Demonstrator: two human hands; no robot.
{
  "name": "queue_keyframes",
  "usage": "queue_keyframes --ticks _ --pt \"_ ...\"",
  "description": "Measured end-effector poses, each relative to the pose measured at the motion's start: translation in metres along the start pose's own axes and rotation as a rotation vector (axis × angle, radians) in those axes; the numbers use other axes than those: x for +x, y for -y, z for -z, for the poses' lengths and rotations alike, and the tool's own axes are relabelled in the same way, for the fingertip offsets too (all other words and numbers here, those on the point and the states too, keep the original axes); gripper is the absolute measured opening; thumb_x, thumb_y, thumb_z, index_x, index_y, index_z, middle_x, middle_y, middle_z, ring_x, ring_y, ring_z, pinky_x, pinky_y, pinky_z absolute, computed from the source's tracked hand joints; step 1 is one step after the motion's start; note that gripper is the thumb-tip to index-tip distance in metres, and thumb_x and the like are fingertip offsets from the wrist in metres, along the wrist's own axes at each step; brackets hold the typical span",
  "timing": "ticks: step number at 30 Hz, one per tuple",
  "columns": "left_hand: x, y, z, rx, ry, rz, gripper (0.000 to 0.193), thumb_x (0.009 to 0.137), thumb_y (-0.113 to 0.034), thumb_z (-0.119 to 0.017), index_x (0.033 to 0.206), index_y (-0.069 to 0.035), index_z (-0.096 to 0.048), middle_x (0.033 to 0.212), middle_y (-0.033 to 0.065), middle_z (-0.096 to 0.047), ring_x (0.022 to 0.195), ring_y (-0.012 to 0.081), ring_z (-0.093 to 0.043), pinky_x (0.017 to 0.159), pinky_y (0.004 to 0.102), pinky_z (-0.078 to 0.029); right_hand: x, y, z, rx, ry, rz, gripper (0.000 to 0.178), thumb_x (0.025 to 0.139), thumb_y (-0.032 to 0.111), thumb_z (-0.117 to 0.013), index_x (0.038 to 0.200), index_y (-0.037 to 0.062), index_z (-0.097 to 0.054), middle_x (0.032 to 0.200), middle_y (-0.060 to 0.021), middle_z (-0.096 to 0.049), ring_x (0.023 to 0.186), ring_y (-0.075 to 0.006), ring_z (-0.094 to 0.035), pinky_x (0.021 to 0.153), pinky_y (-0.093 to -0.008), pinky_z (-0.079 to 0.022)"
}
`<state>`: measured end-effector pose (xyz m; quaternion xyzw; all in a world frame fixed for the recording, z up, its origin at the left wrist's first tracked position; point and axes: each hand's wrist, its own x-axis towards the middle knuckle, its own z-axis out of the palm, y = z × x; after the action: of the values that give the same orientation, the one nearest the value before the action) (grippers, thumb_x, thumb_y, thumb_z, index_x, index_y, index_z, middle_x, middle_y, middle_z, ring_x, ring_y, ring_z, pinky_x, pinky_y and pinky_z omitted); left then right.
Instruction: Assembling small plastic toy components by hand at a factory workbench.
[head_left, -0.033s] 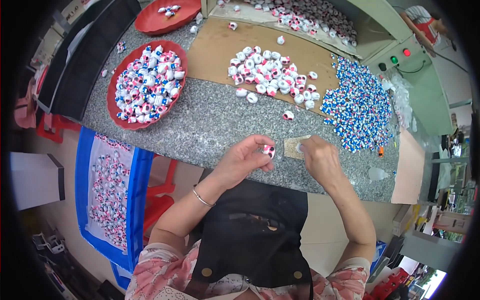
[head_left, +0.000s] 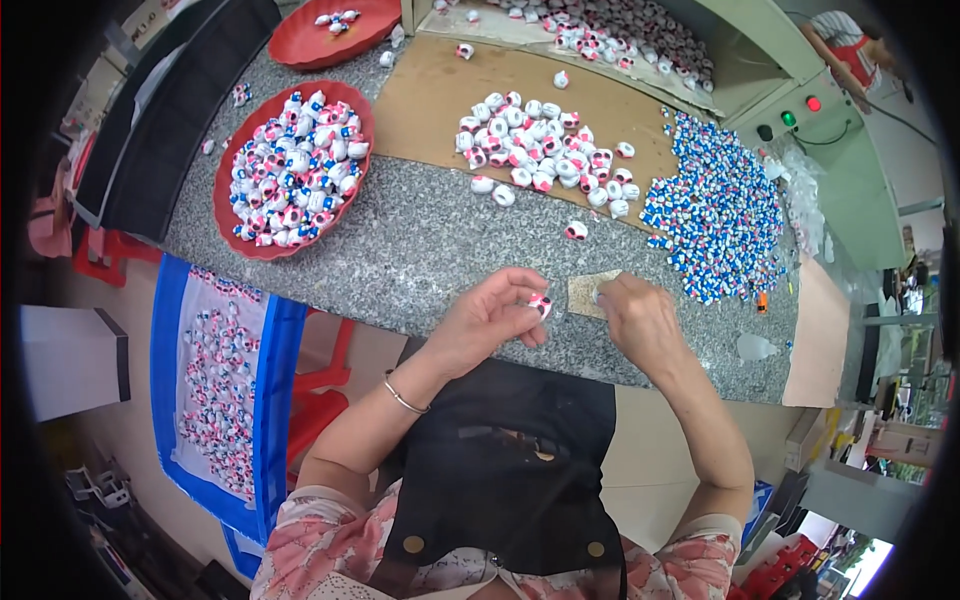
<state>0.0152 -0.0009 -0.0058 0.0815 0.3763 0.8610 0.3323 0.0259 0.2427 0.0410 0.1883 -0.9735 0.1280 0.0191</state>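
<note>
Between the thumb and fingers of my left hand (head_left: pixel 492 312) is a small white-and-pink toy head (head_left: pixel 540 304) with dark eye patches. My right hand (head_left: pixel 645 315) is closed in a pinch on a small whitish piece (head_left: pixel 597 297), mostly hidden by the fingertips. Its fingers are over a speckled tan pad (head_left: pixel 582 296) on the grey stone-patterned table (head_left: pixel 400 240). Beyond my hands, one loose toy head (head_left: pixel 576 230) lies apart from a pile of similar heads (head_left: pixel 540 140). To the right spreads a heap of tiny blue-and-white parts (head_left: pixel 715 210).
A red bowl (head_left: pixel 368 150) of assembled blue-and-white toys stands left; another red bowl (head_left: pixel 290 48) is behind it. A blue crate (head_left: pixel 270 400) of toys sits lower left. A green machine (head_left: pixel 850 180) holds more heads at the back. A small translucent bottle (head_left: pixel 757 347) lies right.
The toy head in my left hand has tilted and shifted slightly right. Less of the whitish piece shows in my right fingers. Both arms stay nearly where they were.
</note>
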Motion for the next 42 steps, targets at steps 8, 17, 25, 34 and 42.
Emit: queue_keyframes --ticks 8,17,25,34,42 --pt "-0.001 -0.001 0.006 0.187 0.006 0.073 0.03 0.097 -0.005 -0.058 0.126 -0.001 -0.057 0.104 0.0056 -0.065 0.089 0.0131 -0.067 0.079 0.0258 -0.054 -0.003 -0.001 -0.003 0.026 -0.08 -0.004 0.003 0.081 0.0 -0.065 0.084 0.0013 -0.065 0.077 -0.0139 -0.061 0.071 -0.0342 -0.063 0.061 -0.0438 -0.05" --pt "0.011 0.008 -0.005 0.099 -0.004 0.068 0.036 0.092 -0.001 -0.062 0.128 -0.002 -0.057 0.107 0.0067 -0.065 0.091 0.0131 -0.067 0.08 0.025 -0.054 -0.007 -0.006 -0.003 0.195 -0.105 -0.093 0.006 0.083 0.001 -0.066 0.088 -0.001 -0.066 0.082 -0.0168 -0.065 0.072 -0.0339 -0.065 0.063 -0.0412 -0.051" --pt "0.026 0.023 -0.013 0.414 -0.043 -0.151 0.034 0.089 0.004 -0.065 0.123 0.001 -0.058 0.107 0.0042 -0.063 0.101 0.0113 -0.063 0.086 0.0242 -0.053 -0.014 0.005 0.005 0.438 -0.232 -0.306 0.009 0.085 0.003 -0.069 0.092 -0.002 -0.068 0.082 -0.0127 -0.068 0.071 -0.0194 -0.067 0.065 -0.03 -0.052" --pt "0.031 0.032 -0.022 1.011 -0.143 -0.594 0.039 0.077 0.005 -0.075 0.113 -0.002 -0.063 0.104 0.0103 -0.066 0.089 0.0178 -0.068 0.074 0.0279 -0.058 -0.025 0.019 0.007 1.121 -0.147 -0.558 0.013 0.093 0.006 -0.064 0.102 -0.0028 -0.068 0.09 -0.0034 -0.07 0.078 -0.008 -0.064 0.072 -0.0229 -0.052" --pt "0.031 0.02 -0.027 1.022 0.038 -0.653 0.036 0.078 0.003 -0.074 0.113 -0.001 -0.066 0.101 0.0124 -0.068 0.083 0.0199 -0.068 0.069 0.0279 -0.056 -0.035 0.027 0.012 0.935 -0.114 -0.402 0.01 0.09 0.003 -0.066 0.099 -0.0012 -0.069 0.085 -0.0061 -0.07 0.077 -0.0112 -0.065 0.07 -0.0239 -0.052"
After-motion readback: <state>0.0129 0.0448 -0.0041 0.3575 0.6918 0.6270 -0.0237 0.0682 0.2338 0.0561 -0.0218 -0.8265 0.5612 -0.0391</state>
